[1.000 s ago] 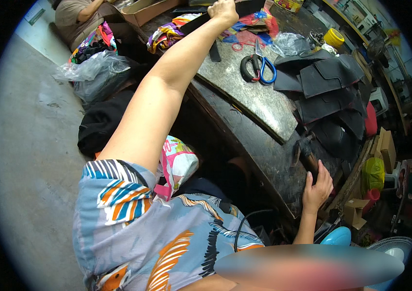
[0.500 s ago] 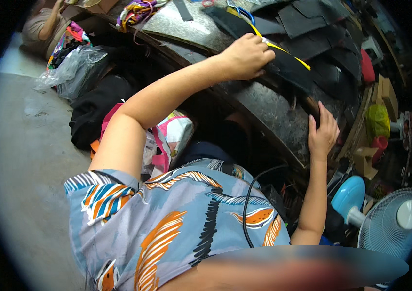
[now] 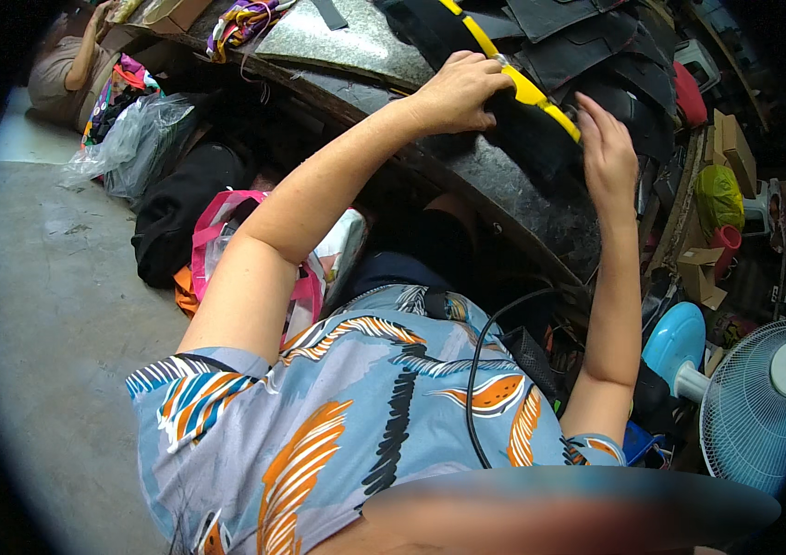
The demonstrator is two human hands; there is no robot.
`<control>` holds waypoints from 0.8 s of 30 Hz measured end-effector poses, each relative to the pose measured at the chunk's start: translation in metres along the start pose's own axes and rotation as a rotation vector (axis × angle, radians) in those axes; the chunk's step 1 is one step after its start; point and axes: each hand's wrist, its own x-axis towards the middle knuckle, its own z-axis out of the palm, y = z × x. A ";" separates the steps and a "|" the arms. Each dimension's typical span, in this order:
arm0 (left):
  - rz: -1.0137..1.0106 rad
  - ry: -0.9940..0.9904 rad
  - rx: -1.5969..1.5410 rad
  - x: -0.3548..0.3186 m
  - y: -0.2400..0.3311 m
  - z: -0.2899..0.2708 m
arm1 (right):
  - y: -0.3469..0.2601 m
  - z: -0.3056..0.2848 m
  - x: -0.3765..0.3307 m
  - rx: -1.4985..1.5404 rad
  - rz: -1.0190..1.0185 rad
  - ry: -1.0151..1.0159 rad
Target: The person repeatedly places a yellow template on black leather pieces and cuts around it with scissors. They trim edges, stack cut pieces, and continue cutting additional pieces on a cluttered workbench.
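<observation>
Head view: left hand (image 3: 462, 91) clamped on a long black sheet piece with a bright yellow strip (image 3: 527, 90), upper centre of the frame, hiding part of it; right hand (image 3: 607, 157) with fingers apart at the piece's lower right end, contact impossible to tell. Just behind at upper right, overlapping flat black pieces (image 3: 578, 42), partly blocked; left of them, a mottled grey slab (image 3: 342, 44) on a dark worktop (image 3: 546, 222).
</observation>
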 end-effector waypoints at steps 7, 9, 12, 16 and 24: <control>0.081 -0.123 -0.222 -0.009 -0.004 -0.020 | -0.003 0.080 0.053 0.459 0.461 -0.404; -0.026 -0.093 -0.200 -0.014 -0.008 -0.029 | 0.004 0.091 0.049 0.491 0.390 -0.344; -0.191 0.048 -0.016 -0.019 -0.003 -0.031 | 0.004 0.099 0.033 0.478 0.455 -0.223; -0.423 0.145 0.149 -0.021 0.008 -0.020 | -0.011 0.098 0.017 0.592 0.383 -0.122; -0.359 0.078 -0.106 -0.010 -0.006 -0.010 | -0.025 0.078 0.039 0.107 0.218 -0.230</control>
